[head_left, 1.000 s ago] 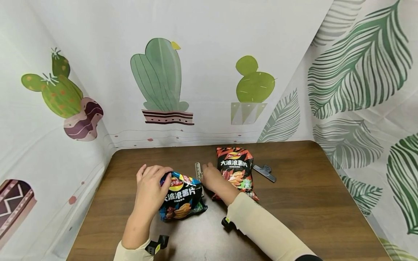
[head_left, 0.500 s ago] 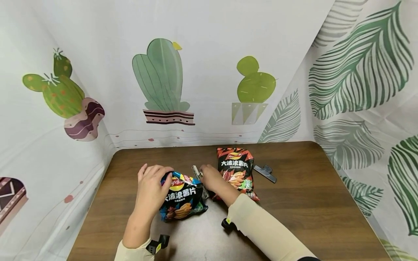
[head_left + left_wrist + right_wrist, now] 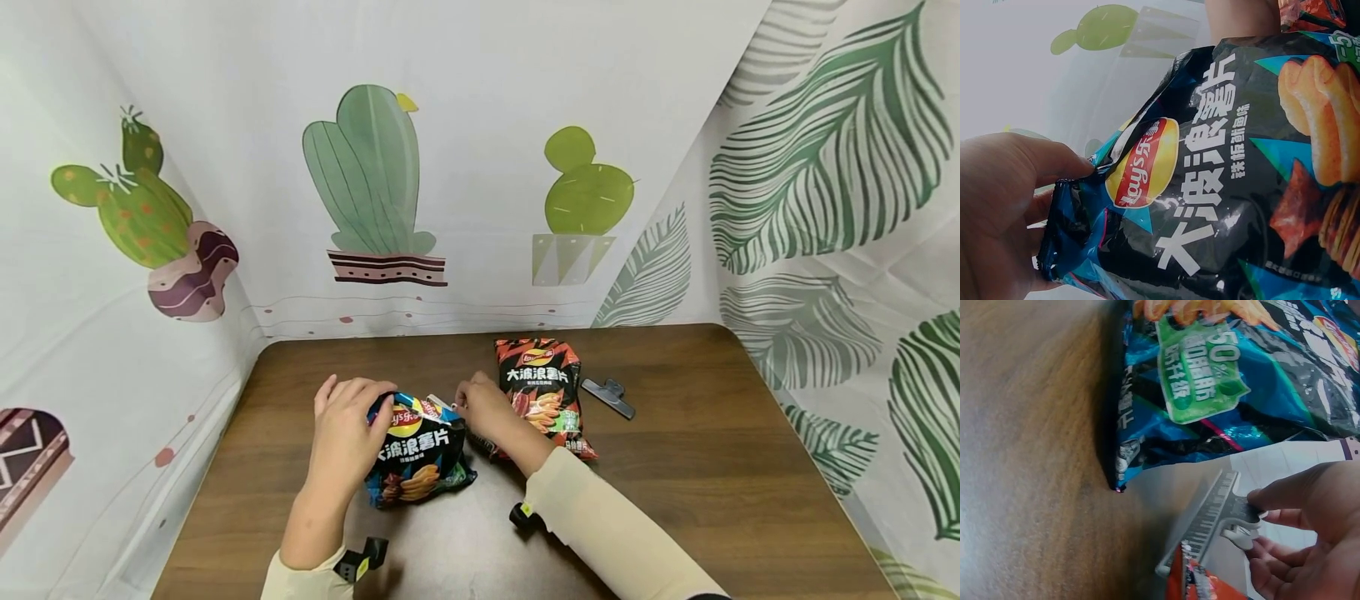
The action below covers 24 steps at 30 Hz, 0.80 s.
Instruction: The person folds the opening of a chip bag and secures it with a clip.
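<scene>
My left hand (image 3: 348, 433) grips the top of a black and blue chip bag (image 3: 420, 462), thumb in front and fingers behind. In the left wrist view the bag's top edge is creased and bunched beneath the thumb. At the bag's right side, my right hand (image 3: 483, 408) pinches a bag clip (image 3: 1208, 515) by its handles. That clip has a piano-key pattern along its bar; in the right wrist view it is apart from the blue bag. From the head it is mostly hidden behind the bag and hand.
A red and black chip bag (image 3: 538, 379) lies just right of my right hand, partly under the forearm. Beyond it rests a second, dark grey bag clip (image 3: 609, 397). The wooden table (image 3: 705, 433) ends at a printed cloth backdrop (image 3: 487, 167).
The patterned clip has turned its far end leftward and gone mostly behind the blue bag. My right hand has shifted slightly left with it. My left hand keeps its hold.
</scene>
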Available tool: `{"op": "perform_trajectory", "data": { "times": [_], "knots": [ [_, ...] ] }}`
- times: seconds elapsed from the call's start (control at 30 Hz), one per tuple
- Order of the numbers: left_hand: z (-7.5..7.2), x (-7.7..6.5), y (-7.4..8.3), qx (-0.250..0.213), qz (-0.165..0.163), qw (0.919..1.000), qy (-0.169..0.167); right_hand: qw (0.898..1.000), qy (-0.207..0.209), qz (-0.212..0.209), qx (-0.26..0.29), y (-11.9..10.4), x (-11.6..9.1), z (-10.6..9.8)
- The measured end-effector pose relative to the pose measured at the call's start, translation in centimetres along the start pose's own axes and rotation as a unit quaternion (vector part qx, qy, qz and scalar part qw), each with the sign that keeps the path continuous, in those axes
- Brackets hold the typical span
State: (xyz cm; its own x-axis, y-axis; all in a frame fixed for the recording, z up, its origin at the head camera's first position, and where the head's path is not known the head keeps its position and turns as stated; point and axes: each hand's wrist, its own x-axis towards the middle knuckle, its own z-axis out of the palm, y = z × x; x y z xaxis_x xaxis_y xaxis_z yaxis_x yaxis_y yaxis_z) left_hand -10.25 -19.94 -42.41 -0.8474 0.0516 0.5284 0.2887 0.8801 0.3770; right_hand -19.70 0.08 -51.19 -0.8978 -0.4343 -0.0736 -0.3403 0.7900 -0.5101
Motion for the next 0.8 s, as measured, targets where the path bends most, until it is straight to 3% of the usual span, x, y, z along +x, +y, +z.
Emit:
{"op": "perform_trajectory", "data": {
  "times": [0.23, 0.5, 0.8],
  "knots": [
    [0.0, 0.0, 0.0, -0.004, 0.005, 1.0, 0.002, 1.0, -0.018, -0.002, 0.023, -0.4, -0.6, -1.0],
    [0.0, 0.0, 0.0, -0.003, 0.007, 1.0, 0.002, 0.998, 0.022, -0.023, 0.061, 0.0, -1.4, -1.5],
    [-0.1, 0.0, 0.2, -0.002, 0.009, 0.9999, 0.006, 0.989, 0.01, -0.035, 0.14, 0.0, -2.7, -3.2]
  ]
}}
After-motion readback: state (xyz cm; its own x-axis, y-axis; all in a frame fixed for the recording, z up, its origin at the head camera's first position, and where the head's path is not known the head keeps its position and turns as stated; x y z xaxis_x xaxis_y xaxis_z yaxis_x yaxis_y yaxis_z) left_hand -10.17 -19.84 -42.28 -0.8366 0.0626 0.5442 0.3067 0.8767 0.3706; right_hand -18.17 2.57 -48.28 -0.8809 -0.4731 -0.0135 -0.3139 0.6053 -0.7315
